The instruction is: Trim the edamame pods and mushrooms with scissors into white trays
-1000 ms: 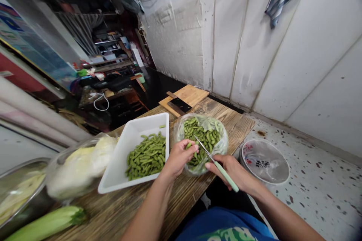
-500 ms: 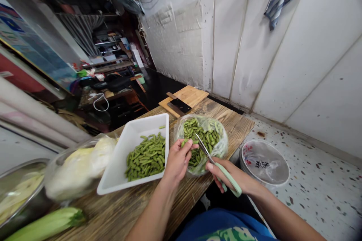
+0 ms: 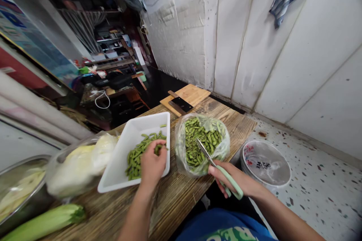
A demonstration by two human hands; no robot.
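Observation:
My left hand (image 3: 152,160) is over the right side of a white plastic tray (image 3: 113,175), its fingers curled around what looks like a green edamame pod (image 3: 157,150), partly covered by the fingers. Below and beside it, a heap of edamame pods (image 3: 135,160) lies in the tray. In my right hand (image 3: 230,179) are scissors (image 3: 227,177) with pale green handles, their blades pointing up and left over a clear plastic bag (image 3: 181,160). More pods (image 3: 207,137) fill this open bag, which stands on the wooden table (image 3: 181,196).
A cleaver (image 3: 181,104) lies on a cutting board (image 3: 195,96) at the table's far end. Bagged pale vegetables (image 3: 82,165), a metal bowl (image 3: 25,192) and a long green gourd (image 3: 48,222) are on the left. On the floor to the right stands a lined bucket (image 3: 266,163).
My left hand has moved left, from beside the scissor tips above the bag to over the tray, with the pod. The right hand keeps the scissors almost in place.

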